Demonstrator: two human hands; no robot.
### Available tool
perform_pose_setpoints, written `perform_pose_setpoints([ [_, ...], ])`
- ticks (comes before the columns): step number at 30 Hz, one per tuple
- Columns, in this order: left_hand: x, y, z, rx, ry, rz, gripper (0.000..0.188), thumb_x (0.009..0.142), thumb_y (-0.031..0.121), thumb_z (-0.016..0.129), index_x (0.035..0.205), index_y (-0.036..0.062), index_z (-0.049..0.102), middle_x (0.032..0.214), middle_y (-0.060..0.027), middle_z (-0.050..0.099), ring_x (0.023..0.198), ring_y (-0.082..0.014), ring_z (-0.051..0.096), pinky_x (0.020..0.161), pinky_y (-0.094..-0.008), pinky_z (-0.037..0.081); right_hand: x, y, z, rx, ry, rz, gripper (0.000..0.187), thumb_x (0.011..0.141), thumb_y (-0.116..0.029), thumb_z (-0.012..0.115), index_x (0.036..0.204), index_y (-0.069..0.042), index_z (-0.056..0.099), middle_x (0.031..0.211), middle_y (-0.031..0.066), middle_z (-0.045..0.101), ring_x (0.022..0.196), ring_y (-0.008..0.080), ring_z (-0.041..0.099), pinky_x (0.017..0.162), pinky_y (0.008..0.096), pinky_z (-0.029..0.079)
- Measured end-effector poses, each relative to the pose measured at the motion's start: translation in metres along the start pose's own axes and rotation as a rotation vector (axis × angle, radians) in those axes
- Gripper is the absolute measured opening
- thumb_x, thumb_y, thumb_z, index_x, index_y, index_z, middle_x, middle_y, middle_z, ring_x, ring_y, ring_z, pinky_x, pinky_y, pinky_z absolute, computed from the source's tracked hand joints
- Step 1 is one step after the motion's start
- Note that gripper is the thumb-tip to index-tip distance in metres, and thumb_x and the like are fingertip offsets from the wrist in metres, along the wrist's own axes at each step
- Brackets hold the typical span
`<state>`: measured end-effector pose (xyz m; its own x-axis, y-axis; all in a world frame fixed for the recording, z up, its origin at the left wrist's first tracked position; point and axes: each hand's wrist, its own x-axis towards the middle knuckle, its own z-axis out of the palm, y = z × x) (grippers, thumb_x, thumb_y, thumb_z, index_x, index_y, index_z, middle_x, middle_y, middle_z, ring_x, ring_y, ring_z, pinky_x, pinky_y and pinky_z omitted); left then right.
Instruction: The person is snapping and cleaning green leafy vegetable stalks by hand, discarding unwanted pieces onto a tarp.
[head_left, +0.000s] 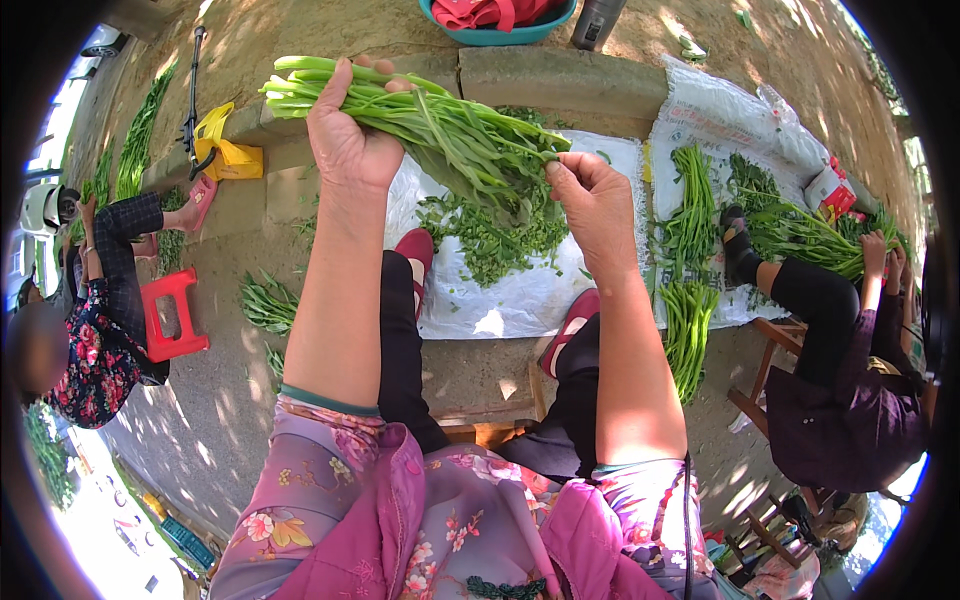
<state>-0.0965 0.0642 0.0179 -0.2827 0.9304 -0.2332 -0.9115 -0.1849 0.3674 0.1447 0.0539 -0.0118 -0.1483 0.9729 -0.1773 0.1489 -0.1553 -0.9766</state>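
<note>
My left hand (352, 145) is closed around the pale stems of a bunch of water spinach (455, 135), held up in front of me. Its leafy end points to the right and slightly down. At that end, my right hand (598, 205) pinches a leaf tip between thumb and forefinger. Below the bunch, a loose heap of picked leaves (500, 245) lies on a white plastic sheet (450, 312) between my feet. To the right, tidy bundles of greens (690, 325) rest along the sheet's edge.
A person at right (850, 390) handles more long greens (810, 235). At left sits another person (100, 330) by a red plastic stool (173, 312). A yellow bag (230, 145) lies near the stone curb (560, 82). Beyond stand a teal basin (500, 35) and a dark flask (597, 25).
</note>
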Motion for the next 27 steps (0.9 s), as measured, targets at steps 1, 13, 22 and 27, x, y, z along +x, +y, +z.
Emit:
perform_pose_setpoints([
  [1,0.0,0.0,0.001,0.01,0.002,0.003,0.019,0.086,0.019,0.06,0.093,0.0032,0.053,0.088,-0.0143,0.057,0.072,-0.0261,0.053,0.074,-0.0409,0.046,0.0,-0.001,0.0,-0.057,0.007,-0.03,0.016,0.085,-0.013,0.063,0.09,0.002,0.064,0.072,-0.0028,0.06,0.064,0.0046,0.049,0.058,0.0206,0.04],
  [13,-0.003,-0.003,-0.001,0.094,-0.047,-0.044,0.019,0.086,0.019,0.061,0.096,0.0046,0.054,0.092,-0.0131,0.056,0.073,-0.0244,0.054,0.087,-0.0478,0.04,-0.007,-0.004,0.008,-0.537,0.116,-0.349,0.007,0.072,-0.006,0.057,0.071,-0.001,0.053,0.058,0.0069,0.051,0.052,0.0126,0.045,0.051,0.0277,0.039],
  [22,0.003,0.007,-0.001,0.071,0.118,0.063,0.017,0.088,0.021,0.058,0.094,0.0056,0.054,0.089,-0.0125,0.058,0.072,-0.0238,0.053,0.081,-0.0446,0.045,0.01,0.016,-0.023,0.308,0.152,0.074,0.009,0.079,-0.006,0.059,0.07,-0.007,0.058,0.062,-0.0024,0.052,0.054,0.005,0.042,0.051,0.0202,0.033],
  [27,0.004,0.025,-0.005,0.068,0.216,0.182,0.016,0.089,0.02,0.055,0.093,0.0045,0.054,0.091,-0.0125,0.057,0.078,-0.0235,0.051,0.084,-0.045,0.043,0.01,-0.005,-0.032,0.3,0.272,0.095,0.013,0.083,-0.014,0.064,0.075,-0.004,0.06,0.065,-0.0023,0.053,0.057,0.0053,0.045,0.053,0.0198,0.037],
])
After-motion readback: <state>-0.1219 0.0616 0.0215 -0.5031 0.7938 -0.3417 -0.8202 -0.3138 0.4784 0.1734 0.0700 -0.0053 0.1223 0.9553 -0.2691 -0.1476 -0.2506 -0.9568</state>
